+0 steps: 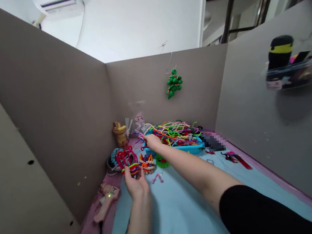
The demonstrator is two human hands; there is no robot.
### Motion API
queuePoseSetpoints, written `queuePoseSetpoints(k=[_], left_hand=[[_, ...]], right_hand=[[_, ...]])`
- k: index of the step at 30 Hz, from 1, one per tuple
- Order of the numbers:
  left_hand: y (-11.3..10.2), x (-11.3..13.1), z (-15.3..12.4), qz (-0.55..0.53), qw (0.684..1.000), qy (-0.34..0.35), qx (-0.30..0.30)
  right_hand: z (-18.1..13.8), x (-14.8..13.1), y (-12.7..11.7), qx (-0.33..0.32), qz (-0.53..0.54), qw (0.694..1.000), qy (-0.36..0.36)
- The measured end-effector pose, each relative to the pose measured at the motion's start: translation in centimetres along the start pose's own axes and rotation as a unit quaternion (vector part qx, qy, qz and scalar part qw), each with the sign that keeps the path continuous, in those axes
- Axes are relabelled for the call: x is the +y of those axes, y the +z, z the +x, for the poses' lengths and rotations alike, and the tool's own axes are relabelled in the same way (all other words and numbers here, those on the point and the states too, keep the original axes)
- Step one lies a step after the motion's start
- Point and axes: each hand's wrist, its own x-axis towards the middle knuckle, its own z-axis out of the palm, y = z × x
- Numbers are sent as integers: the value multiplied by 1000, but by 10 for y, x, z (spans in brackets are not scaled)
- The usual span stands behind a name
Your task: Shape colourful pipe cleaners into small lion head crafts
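Note:
My left hand [137, 185] is closed around a bundle of bent, looped pipe cleaners [130, 167] in pink, red and yellow. Farther forward, my right hand [152, 142] reaches the left end of a blue tray [188, 150]. Its fingers are pinched at purple and blue pipe cleaners [138, 134] that stick out past the tray's corner; the fingertips are partly hidden. Loose pipe cleaners [174, 130] of many colours heap above the tray's rim. Beside my left hand sits an orange and cream pipe-cleaner piece [148, 164], with a green one [161, 161] to its right.
A pink hot glue gun [110, 204] with a lit green light and a cable lies at left. Behind stands a brown jar [120, 135]. Red strips [242, 161] lie at right. A green ornament [174, 83] hangs on the back partition; a holder [287, 74] is on the right one.

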Motion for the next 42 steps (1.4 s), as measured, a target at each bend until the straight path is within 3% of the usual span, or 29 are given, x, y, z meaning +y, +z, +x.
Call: queuePoseSetpoints(k=[5, 12, 18, 21, 25, 30, 35, 38, 42], left_hand=[[7, 0, -9, -34, 998, -42, 29], [5, -3, -6, -35, 997, -71, 8], [7, -1, -9, -25, 997, -68, 6], [7, -2, -8, -16, 998, -61, -1], [4, -7, -5, -10, 997, -72, -2], [4, -8, -7, -14, 995, -102, 6], [6, -6, -10, -21, 995, -99, 13], [5, -8, -10, -24, 994, -106, 9], [4, -9, -10, -22, 994, -104, 0]], right_hand=[[6, -2, 4, 5, -24, 1000, 17], [9, -14, 15, -65, -35, 995, -68], [12, -26, 23, -66, -13, 998, -20], [21, -17, 7, -16, 23, 1000, 6], [40, 13, -32, 77, 87, 992, 44], [61, 50, -80, 178, 158, 966, 96], [70, 80, -111, 236, 214, 936, 150], [72, 92, -118, 237, 238, 930, 149], [75, 95, -119, 189, 258, 938, 135]])
